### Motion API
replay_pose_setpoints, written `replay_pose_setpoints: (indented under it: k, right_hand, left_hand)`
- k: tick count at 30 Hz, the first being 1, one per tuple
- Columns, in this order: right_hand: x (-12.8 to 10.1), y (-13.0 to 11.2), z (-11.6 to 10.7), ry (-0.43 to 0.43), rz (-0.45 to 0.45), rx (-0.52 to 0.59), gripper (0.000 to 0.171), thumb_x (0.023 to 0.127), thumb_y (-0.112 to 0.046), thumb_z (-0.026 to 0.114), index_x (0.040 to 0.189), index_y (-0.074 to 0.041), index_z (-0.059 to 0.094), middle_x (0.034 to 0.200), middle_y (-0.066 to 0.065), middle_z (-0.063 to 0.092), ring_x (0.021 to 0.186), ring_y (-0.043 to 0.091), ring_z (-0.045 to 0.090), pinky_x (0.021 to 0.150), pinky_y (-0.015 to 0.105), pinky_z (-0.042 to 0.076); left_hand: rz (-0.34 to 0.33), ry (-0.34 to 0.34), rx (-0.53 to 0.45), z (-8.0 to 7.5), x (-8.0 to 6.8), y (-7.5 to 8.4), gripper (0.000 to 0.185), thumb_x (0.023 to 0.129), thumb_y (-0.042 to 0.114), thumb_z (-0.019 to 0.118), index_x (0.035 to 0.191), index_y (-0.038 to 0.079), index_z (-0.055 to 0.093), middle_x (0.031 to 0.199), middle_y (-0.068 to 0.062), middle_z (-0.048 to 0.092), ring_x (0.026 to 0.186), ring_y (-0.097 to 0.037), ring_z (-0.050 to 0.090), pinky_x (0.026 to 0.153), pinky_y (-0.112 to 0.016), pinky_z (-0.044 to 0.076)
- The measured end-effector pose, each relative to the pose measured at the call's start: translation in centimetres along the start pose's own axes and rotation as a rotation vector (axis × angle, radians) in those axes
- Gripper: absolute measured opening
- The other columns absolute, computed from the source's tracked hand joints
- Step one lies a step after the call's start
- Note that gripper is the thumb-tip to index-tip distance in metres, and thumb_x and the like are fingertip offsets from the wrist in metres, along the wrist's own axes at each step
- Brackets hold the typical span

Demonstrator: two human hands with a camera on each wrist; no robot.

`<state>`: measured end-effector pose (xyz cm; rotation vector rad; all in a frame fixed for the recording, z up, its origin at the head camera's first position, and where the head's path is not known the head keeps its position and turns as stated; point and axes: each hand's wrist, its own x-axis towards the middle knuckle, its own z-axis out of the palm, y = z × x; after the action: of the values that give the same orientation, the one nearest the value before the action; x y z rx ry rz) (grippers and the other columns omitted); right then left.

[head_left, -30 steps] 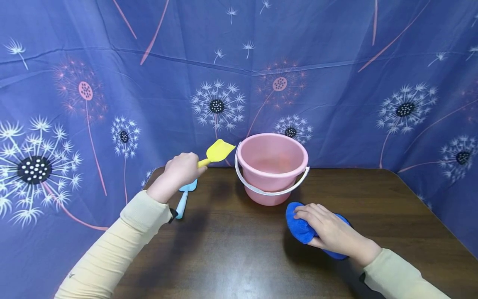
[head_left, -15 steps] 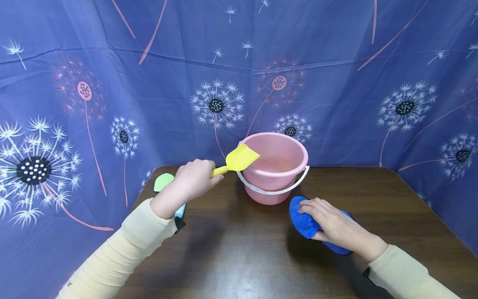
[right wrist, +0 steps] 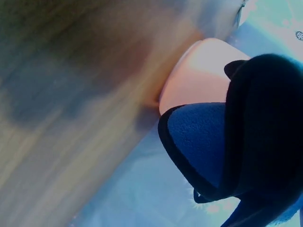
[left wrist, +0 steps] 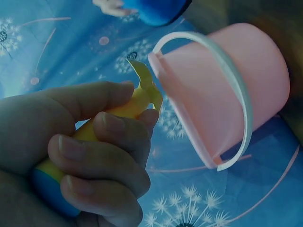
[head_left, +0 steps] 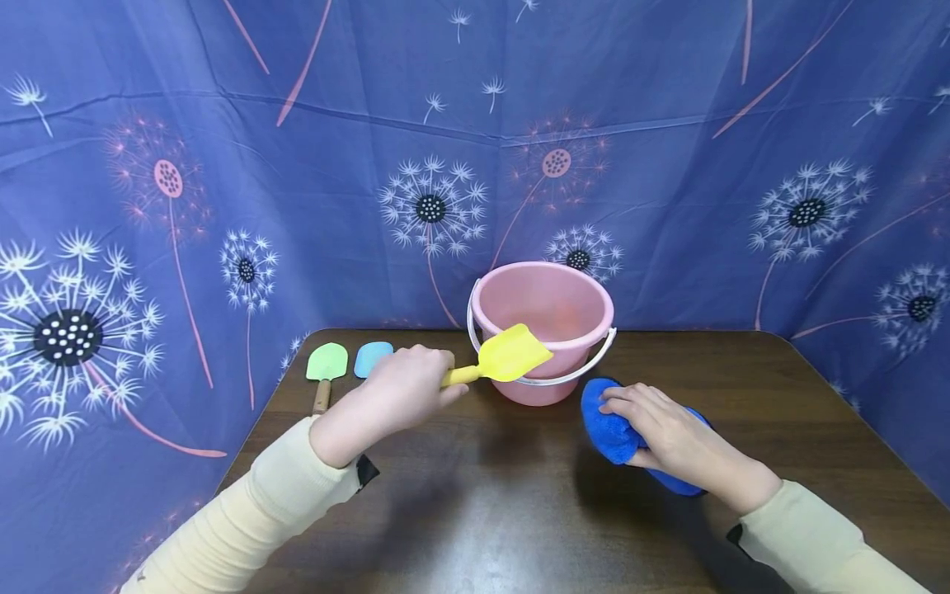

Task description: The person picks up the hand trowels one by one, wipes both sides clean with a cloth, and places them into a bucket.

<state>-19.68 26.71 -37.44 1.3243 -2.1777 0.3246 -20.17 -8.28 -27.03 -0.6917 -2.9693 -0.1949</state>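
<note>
My left hand [head_left: 408,389] grips the handle of a yellow toy shovel [head_left: 514,355], fingers curled round it. The blade points right and overlaps the front of the pink bucket [head_left: 534,394] in the head view. In the left wrist view the handle's blue end shows below my fingers [left wrist: 106,146], and the blade is beside the bucket's rim. My right hand [head_left: 671,433] grips a folded blue cloth [head_left: 609,425] above the table, right of the bucket. In the right wrist view the cloth [right wrist: 199,137] has a dark edging and hides my hand.
The pink bucket's white handle [head_left: 594,363] hangs down at its front. At the back left of the brown table [head_left: 742,388] lie a green shovel [head_left: 326,361] and a light blue one [head_left: 371,358], partly hidden by my left arm. A patterned blue curtain [head_left: 334,206] hangs behind.
My left hand has carried the yellow shovel right and nearer to me, from left of the bucket to before it. The green shovel has come into view. My right hand has shifted slightly right with the cloth.
</note>
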Motion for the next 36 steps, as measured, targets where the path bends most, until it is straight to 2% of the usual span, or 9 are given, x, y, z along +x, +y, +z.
replay_pose_setpoints:
  k: [12, 18, 21, 26, 32, 36]
  right_hand:
    - [1.2, 0.4, -1.6, 0.018, -0.037, -0.03, 0.056, 0.096, -0.049, 0.042, 0.117, 0.001, 0.055, 0.122, 0.012, 0.055, 0.105, 0.022, 0.051, 0.107, 0.016, 0.02]
    - [1.7, 0.5, -2.3, 0.033, -0.064, -0.062, 0.056, 0.096, -0.049, 0.042, 0.116, 0.001, 0.056, 0.121, 0.013, 0.057, 0.104, 0.024, 0.052, 0.108, 0.017, 0.02]
    - [2.1, 0.6, -2.5, 0.041, -0.09, -0.088, 0.056, 0.095, -0.049, 0.043, 0.117, 0.0, 0.058, 0.12, 0.012, 0.058, 0.103, 0.024, 0.054, 0.105, 0.019, 0.025]
    - [3.0, 0.4, -3.0, 0.038, -0.124, -0.109, 0.054, 0.094, -0.049, 0.044, 0.12, -0.004, 0.059, 0.121, 0.01, 0.059, 0.102, 0.023, 0.054, 0.095, 0.027, 0.034]
    - [4.1, 0.0, -3.1, 0.014, -0.157, -0.116, 0.053, 0.094, -0.049, 0.046, 0.121, -0.004, 0.059, 0.121, 0.009, 0.059, 0.104, 0.024, 0.055, 0.089, 0.032, 0.039]
    - [5.1, -0.3, -2.8, 0.019, -0.225, -0.12, 0.052, 0.094, -0.046, 0.048, 0.119, -0.002, 0.059, 0.118, 0.009, 0.061, 0.102, 0.024, 0.057, 0.082, 0.036, 0.044]
  left_hand:
    - [0.057, -0.019, -0.021, 1.9, -0.7, 0.8, 0.031, 0.085, 0.038, 0.068, 0.07, 0.017, 0.051, 0.058, 0.004, 0.047, 0.052, -0.015, 0.045, 0.044, -0.031, 0.036]
    - [0.092, -0.073, -0.014, 3.3, -1.1, 1.3, 0.028, 0.084, 0.037, 0.069, 0.072, 0.017, 0.055, 0.057, 0.005, 0.047, 0.051, -0.013, 0.045, 0.044, -0.029, 0.036]
    - [0.118, -0.109, -0.015, 4.1, -1.1, 1.5, 0.026, 0.083, 0.036, 0.07, 0.073, 0.016, 0.057, 0.057, 0.006, 0.047, 0.051, -0.013, 0.045, 0.045, -0.028, 0.036]
    - [0.165, -0.139, -0.036, 5.0, -0.8, 1.2, 0.024, 0.083, 0.035, 0.07, 0.076, 0.015, 0.059, 0.058, 0.006, 0.048, 0.051, -0.012, 0.044, 0.045, -0.026, 0.036]
    - [0.238, -0.153, -0.045, 6.0, 0.2, 0.8, 0.022, 0.083, 0.034, 0.071, 0.078, 0.016, 0.061, 0.056, 0.007, 0.045, 0.051, -0.009, 0.04, 0.045, -0.025, 0.033]
    - [0.285, -0.166, -0.035, 6.6, 0.9, 1.0, 0.023, 0.082, 0.035, 0.072, 0.076, 0.016, 0.061, 0.056, 0.008, 0.045, 0.051, -0.008, 0.039, 0.046, -0.024, 0.033]
